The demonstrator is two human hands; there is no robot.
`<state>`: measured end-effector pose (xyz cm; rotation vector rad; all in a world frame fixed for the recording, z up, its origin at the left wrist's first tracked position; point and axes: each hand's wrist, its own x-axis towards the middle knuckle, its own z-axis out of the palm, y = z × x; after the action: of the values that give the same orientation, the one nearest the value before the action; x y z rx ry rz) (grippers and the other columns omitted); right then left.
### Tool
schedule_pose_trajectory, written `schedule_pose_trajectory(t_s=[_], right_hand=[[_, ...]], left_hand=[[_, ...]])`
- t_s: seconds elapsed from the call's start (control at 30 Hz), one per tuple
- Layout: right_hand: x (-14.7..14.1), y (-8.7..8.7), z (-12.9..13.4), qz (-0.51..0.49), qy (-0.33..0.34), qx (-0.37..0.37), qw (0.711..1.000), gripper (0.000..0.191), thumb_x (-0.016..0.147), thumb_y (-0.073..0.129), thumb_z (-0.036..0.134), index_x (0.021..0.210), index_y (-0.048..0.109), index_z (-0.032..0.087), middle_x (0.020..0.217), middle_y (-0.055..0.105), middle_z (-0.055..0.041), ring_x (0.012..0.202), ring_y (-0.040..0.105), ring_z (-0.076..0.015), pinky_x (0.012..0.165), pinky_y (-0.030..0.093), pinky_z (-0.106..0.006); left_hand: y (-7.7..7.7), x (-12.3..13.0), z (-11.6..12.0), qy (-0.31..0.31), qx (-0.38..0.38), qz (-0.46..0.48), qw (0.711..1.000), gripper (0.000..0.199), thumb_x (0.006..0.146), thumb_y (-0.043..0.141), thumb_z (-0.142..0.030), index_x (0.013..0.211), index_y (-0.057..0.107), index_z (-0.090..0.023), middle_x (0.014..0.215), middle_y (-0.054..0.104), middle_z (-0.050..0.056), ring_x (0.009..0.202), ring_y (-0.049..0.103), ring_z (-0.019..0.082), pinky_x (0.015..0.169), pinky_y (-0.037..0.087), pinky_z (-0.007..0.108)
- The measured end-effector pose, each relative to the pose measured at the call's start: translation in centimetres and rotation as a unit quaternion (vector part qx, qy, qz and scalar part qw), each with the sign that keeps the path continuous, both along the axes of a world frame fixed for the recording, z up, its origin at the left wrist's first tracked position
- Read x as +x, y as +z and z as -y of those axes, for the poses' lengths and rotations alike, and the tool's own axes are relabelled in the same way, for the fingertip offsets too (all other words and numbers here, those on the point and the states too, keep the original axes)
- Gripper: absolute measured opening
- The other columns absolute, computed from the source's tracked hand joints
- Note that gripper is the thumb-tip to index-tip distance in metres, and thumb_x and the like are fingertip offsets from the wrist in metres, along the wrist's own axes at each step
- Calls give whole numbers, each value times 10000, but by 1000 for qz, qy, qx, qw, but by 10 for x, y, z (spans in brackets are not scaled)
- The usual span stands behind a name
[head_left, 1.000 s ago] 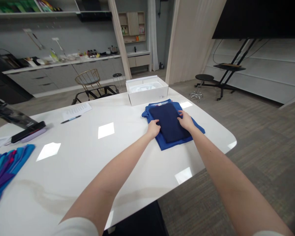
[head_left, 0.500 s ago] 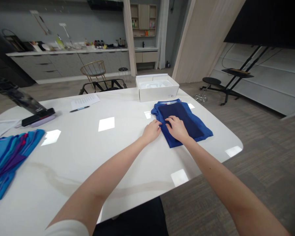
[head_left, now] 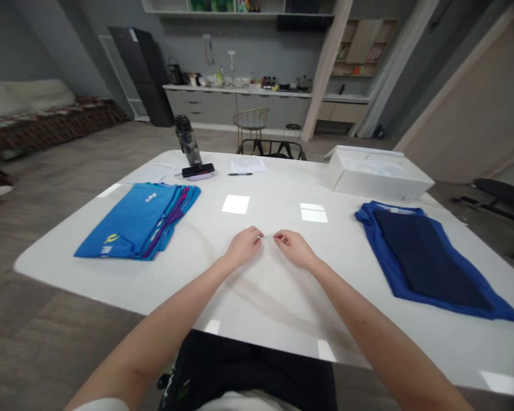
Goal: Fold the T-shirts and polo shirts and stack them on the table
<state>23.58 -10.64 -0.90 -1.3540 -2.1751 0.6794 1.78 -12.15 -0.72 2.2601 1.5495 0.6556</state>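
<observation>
Two hands rested empty: left hand [head_left: 244,246], right hand [head_left: 294,250], mid-table [head_left: 197,291] | fingers [head_left: 258,234] curled together, clamped on nothing | box [head_left: 379,184] held white contents [head_left: 374,167], far right corner

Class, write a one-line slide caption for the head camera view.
Empty left hand and right hand on a white table, between stacked shirts and a blue shirt.

Two bare hands [head_left: 269,245] are appearing over one white rounded tabletop [head_left: 265,302]. The tabletop is carrying: at far right, one white cardboard box [head_left: 379,177]; at right, one royal-blue knit shirt [head_left: 381,228] beneath one navy fabric piece [head_left: 424,262]; at left, one folded stack of bright-blue shirts [head_left: 137,222], layer count indeterminate; at far left, one dark-capped clear bottle [head_left: 187,140], one black phone [head_left: 197,169], one white paper sheet [head_left: 247,165], and one black pen [head_left: 240,174].
</observation>
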Motion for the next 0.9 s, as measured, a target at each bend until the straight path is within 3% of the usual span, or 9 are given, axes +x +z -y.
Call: schedule_pose_trajectory(t_s=[0.17,0.33,0.43,0.53,0.6,0.7,0.9], right_hand=[[-140,-2,-20,-37,95,-5,995,173,960,580,257,1038,731,225,974,756,-29,828,667,-167,811,494,-289],[-271,9,-36,-48,139,-6,989,164,949,610,299,1044,726,233,944,745,-16,784,650,-161,792,491,-295],[-337,18,-44,-57,133,10,989,136,929,636,289,1018,724,236,964,746,-18,827,653,-174,822,495,-306],[-383,25,-47,-58,118,12,991,124,924,636,264,1010,718,232,953,743,-28,889,662,-197,851,494,-320],[-395,26,-45,-54,117,9,992,128,931,628,267,1016,714,225,938,734,-35,897,662,-202,856,491,-323],[-387,21,-38,-46,130,15,990,141,936,616,273,1023,714,223,981,724,-41,903,653,-196,864,484,-321],[-304,0,-39,-48,91,13,995,208,936,559,302,1046,714,218,975,723,-32,767,616,-178,820,485,-331]], left_hand=[[23,-133,19,153,54,-69,984,268,922,506,-148,1088,696,-238,1208,701,58,1141,639,235,1023,442,406],[41,-257,32,347,67,-132,926,299,972,465,-212,1184,671,-254,1337,640,100,1250,559,280,1091,347,468],[39,-309,33,401,57,-153,901,335,982,467,-268,1270,635,-233,1370,604,138,1254,543,312,1076,357,488],[34,-337,28,407,35,-164,898,340,995,469,-322,1278,628,-222,1347,606,156,1241,537,328,1033,396,483],[32,-344,22,397,27,-172,901,309,1008,451,-328,1213,653,-218,1292,631,150,1223,538,327,1005,415,474],[34,-344,13,386,26,-179,904,295,1022,401,-285,1102,674,-206,1213,657,141,1176,554,319,968,432,463],[40,-332,3,426,33,-153,891,354,1042,318,-266,1102,660,-202,1220,657,155,1152,568,328,947,432,477]])
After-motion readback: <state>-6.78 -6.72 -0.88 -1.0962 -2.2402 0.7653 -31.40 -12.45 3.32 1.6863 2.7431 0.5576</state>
